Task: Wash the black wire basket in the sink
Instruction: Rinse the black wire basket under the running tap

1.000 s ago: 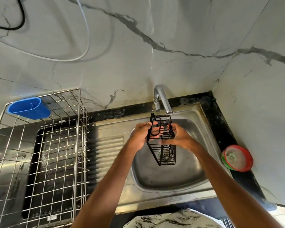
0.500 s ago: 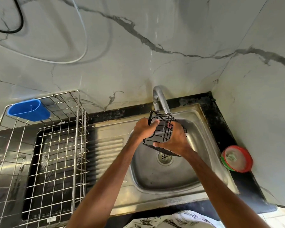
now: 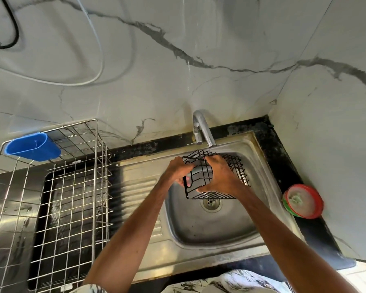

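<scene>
The black wire basket (image 3: pixel 237 168) is held on its side over the steel sink (image 3: pixel 211 229), just under the spout of the chrome tap (image 3: pixel 203 130). A thin stream of water falls from the spout onto it. My left hand (image 3: pixel 178 170) grips the basket's left end, fingers curled round the wires. My right hand (image 3: pixel 220 176) lies across its middle and holds it from the front, covering part of the wire grid. The drain (image 3: pixel 210 205) shows below the basket.
A steel wire dish rack (image 3: pixel 72 197) with a blue plastic cup holder (image 3: pixel 33 146) stands on the drainboard at the left. A red round tub (image 3: pixel 303 200) sits on the black counter at the right. Marble walls close in behind and on the right.
The basket has turned from hanging upright to lying on its side under the tap. My right hand slid from behind it to across its front.
</scene>
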Available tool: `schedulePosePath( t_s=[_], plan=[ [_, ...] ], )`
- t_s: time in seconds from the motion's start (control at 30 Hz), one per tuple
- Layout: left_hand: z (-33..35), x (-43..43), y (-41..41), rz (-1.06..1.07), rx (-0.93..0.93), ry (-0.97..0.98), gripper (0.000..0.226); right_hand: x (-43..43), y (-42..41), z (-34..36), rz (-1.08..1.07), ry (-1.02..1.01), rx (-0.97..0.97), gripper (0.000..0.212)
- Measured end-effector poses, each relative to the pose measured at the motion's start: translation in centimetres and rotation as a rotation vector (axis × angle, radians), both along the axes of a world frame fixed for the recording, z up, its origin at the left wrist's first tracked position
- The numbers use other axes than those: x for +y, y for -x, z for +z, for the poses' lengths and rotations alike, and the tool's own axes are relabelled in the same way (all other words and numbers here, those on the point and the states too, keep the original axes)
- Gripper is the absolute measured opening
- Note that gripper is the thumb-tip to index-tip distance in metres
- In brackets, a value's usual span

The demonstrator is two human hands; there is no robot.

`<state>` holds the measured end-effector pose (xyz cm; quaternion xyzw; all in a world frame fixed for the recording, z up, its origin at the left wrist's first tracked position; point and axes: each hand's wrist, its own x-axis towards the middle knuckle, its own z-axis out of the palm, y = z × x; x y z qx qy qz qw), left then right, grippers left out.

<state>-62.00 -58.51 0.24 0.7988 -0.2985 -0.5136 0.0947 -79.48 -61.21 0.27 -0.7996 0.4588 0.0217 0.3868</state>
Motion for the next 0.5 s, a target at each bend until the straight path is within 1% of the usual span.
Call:
schedulePosePath(
  t_s=[0.03, 0.1, 0.17, 0.2, 0.27, 0.33, 0.37, 0.43, 0.5],
  plan=[
    [0.0, 0.0, 0.0, 0.017, 0.008, -0.001, 0.048, -0.3, 0.2, 0.1, 0.022, -0.019, -0.027, 0.126],
    [0.0, 0.1, -0.3, 0.079, 0.028, 0.021, 0.042, -0.9, 0.8, 0.2, 0.032, -0.106, -0.094, 0.126],
    [0.4, 0.2, -0.4, 0.102, 0.056, 0.032, 0.038, -0.9, 1.0, 0.5, 0.017, -0.176, -0.163, 0.119],
    [0.7, 0.1, -0.4, 0.098, 0.068, 0.035, 0.039, -0.6, 0.7, 0.6, 0.033, -0.174, -0.192, 0.112],
    [1.2, -0.2, -0.1, 0.094, 0.06, 0.049, 0.037, 0.2, -0.4, 0.5, 0.153, -0.078, -0.174, 0.099],
    [1.6, -0.5, 0.1, 0.101, 0.035, 0.058, 0.026, 0.7, -1.6, 0.3, 0.282, 0.067, -0.11, 0.093],
    [1.7, -0.6, 0.1, 0.103, 0.048, 0.06, 0.022, 0.6, -1.8, 0.2, 0.308, 0.099, -0.11, 0.088],
    [1.7, -0.8, -0.1, 0.107, 0.093, 0.071, 0.024, -0.6, -1.3, -0.6, 0.285, 0.101, -0.148, 0.077],
    [1.5, -0.8, -0.3, 0.127, 0.112, 0.08, 0.028, -2.4, 0.0, -1.6, 0.133, 0.047, -0.139, 0.073]
  ],
)
